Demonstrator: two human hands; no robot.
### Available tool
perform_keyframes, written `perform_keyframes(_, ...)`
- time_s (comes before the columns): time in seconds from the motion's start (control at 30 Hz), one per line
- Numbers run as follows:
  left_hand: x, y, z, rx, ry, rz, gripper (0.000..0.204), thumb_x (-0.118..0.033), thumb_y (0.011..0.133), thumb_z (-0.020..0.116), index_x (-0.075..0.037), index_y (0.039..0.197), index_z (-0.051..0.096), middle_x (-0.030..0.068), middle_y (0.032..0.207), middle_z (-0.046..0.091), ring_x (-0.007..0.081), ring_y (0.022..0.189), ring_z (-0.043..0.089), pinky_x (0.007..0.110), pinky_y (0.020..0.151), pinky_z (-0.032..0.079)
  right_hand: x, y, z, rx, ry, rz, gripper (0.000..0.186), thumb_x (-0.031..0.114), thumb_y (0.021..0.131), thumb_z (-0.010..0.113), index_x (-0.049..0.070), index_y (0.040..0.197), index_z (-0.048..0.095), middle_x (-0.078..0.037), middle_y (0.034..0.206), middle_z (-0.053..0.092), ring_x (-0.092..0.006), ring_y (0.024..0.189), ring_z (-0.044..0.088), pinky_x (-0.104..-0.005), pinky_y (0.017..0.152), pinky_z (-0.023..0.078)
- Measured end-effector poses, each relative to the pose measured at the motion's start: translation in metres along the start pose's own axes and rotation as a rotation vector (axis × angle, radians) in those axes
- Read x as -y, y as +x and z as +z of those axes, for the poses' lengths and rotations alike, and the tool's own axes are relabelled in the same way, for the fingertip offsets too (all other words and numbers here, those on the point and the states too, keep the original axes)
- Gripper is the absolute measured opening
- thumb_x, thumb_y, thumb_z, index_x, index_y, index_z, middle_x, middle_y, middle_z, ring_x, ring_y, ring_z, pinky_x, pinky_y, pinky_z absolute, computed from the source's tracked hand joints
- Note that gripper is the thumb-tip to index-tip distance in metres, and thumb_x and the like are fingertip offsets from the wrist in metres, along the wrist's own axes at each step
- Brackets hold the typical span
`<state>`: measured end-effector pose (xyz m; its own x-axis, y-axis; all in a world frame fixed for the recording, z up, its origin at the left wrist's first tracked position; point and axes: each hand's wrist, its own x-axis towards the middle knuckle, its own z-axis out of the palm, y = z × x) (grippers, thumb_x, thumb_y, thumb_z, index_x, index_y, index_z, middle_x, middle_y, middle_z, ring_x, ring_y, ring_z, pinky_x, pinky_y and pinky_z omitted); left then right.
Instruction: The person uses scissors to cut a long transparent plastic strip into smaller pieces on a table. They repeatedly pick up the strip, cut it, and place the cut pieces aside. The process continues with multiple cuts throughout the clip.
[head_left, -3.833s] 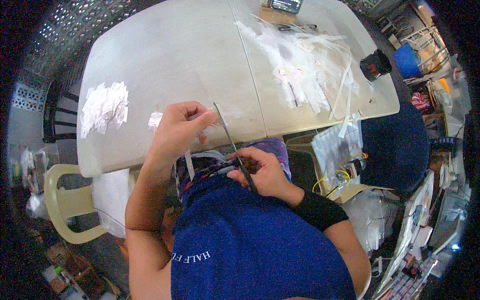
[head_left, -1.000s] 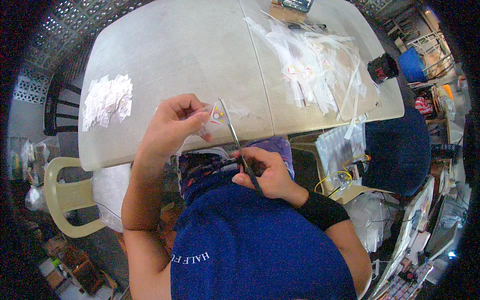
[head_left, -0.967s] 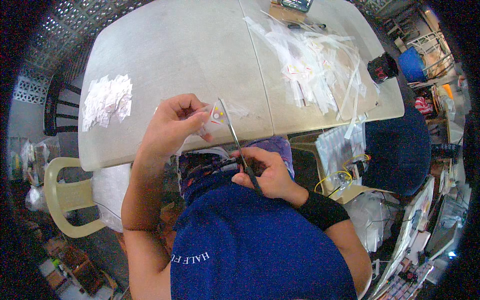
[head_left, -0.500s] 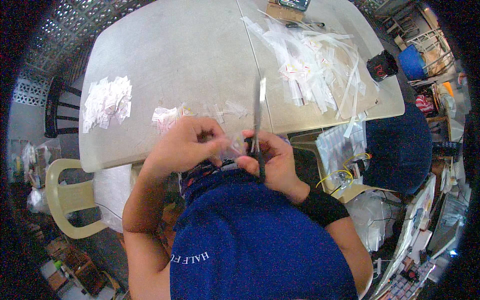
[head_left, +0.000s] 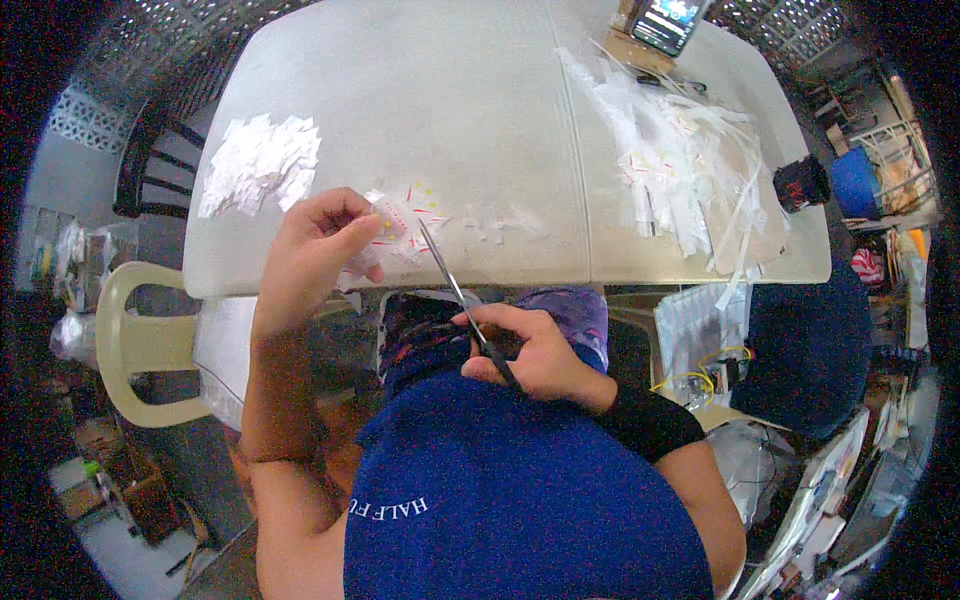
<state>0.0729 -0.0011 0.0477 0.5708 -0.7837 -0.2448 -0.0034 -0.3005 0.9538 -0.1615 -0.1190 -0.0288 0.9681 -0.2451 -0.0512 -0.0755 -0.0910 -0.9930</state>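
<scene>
My left hand (head_left: pixel 325 240) is at the table's near edge, thumb and fingers closed at a small whitish printed piece (head_left: pixel 398 214) with red dots. The fingers partly hide this piece and the small pile of clear printed pieces (head_left: pixel 415 240) under it. In my right hand (head_left: pixel 535 350), near my lap, are scissors (head_left: pixel 447 268) with a dark handle. Their long blades point up and left toward the printed pieces. A few little clear scraps (head_left: pixel 500 222) lie to the right of the pile.
A heap of white cut pieces (head_left: pixel 265 165) lies on the pale table (head_left: pixel 440 90) at left. Clear strips and offcuts (head_left: pixel 685 170) spread over its right side, below a phone (head_left: pixel 668 22) and a black pen (head_left: pixel 670 82). A black container (head_left: pixel 802 184) stands at the right edge.
My left hand has moved away from the scissors, up and left to the printed pile. The scissors have tilted left. The whole view has shifted, too.
</scene>
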Motion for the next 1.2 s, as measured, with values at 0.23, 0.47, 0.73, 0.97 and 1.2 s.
perform_keyframes(0.23,0.004,-0.01,-0.002,0.006,-0.016,-0.016,0.013,-0.012,0.087,0.064,0.001,0.085,0.062,0.0049,0.078,0.063,0.0114,0.063,0.06,0.026,0.051,0.054,0.008,0.018,0.014,0.049,0.112,0.036,0.052,0.026,0.077,0.081,0.004,0.119,0.06,0.003,0.084,0.06,-0.0048,0.076,0.051,-0.0228,0.067,0.044)
perform_keyframes(0.47,0.009,-0.012,-0.007,0.031,-0.044,-0.014,0.013,-0.012,0.088,0.063,0.001,0.086,0.063,0.005,0.078,0.063,0.011,0.064,0.06,0.027,0.052,0.055,0.01,0.024,0.019,0.055,0.139,0.057,0.052,0.026,0.077,0.081,0.002,0.119,0.06,0.001,0.088,0.063,-0.0054,0.078,0.054,-0.0221,0.07,0.045)
perform_keyframes(0.73,0.012,-0.012,-0.012,0.029,-0.048,-0.038,0.015,-0.013,0.088,0.063,0.002,0.087,0.063,0.0054,0.079,0.063,0.0106,0.065,0.06,0.026,0.052,0.055,0.008,0.028,0.02,0.062,0.1,0.12,0.049,0.025,0.078,0.081,0.001,0.115,0.061,0.0,0.087,0.065,-0.0041,0.075,0.055,-0.0212,0.066,0.045)
perform_keyframes(0.97,0.015,-0.01,-0.011,0.011,-0.062,-0.025,0.015,-0.013,0.088,0.064,0.002,0.085,0.063,0.0052,0.078,0.062,0.0107,0.063,0.059,0.026,0.051,0.055,-0.002,0.029,0.022,0.032,0.13,0.056,0.048,0.026,0.078,0.081,0.002,0.114,0.061,0.001,0.086,0.064,-0.0043,0.075,0.054,-0.0207,0.066,0.045)
perform_keyframes(1.2,0.011,0.005,0.012,0.059,-0.034,-0.072,0.016,-0.012,0.089,0.064,0.003,0.084,0.062,0.0067,0.079,0.063,0.0119,0.063,0.059,0.027,0.051,0.054,0.0,0.014,0.008,-0.028,0.054,0.069,0.048,0.024,0.078,0.081,0.002,0.115,0.061,0.004,0.082,0.059,-0.0035,0.073,0.051,-0.0203,0.065,0.043)
